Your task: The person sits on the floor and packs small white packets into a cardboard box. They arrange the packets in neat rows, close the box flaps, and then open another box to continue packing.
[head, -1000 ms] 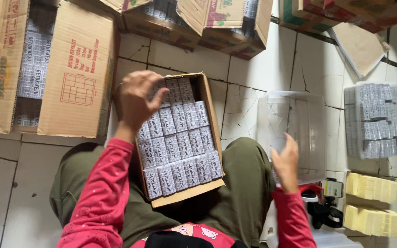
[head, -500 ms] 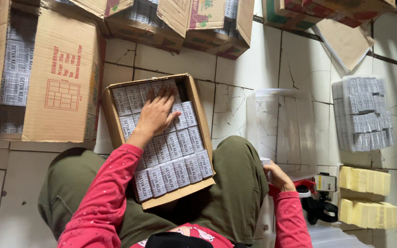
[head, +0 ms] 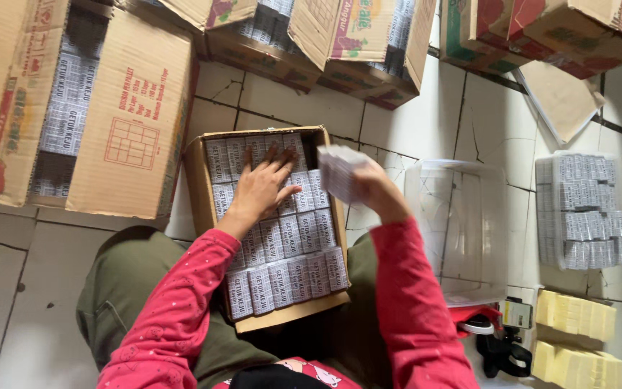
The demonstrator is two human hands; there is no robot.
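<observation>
Cardboard box (head: 210, 216) of small grey-white packets rests on the person's lap; the left hand (head: 260, 191) lies flat and open on its far rows. The right hand (head: 372, 189) grips a packet stack (head: 338, 171) above the box's right edge; a loose pinch could likely spill packets onto the tiled floor (head: 412, 122).

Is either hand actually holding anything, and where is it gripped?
The right hand grips a small white packet by its near end. The left hand only rests on boxed packets.
</observation>
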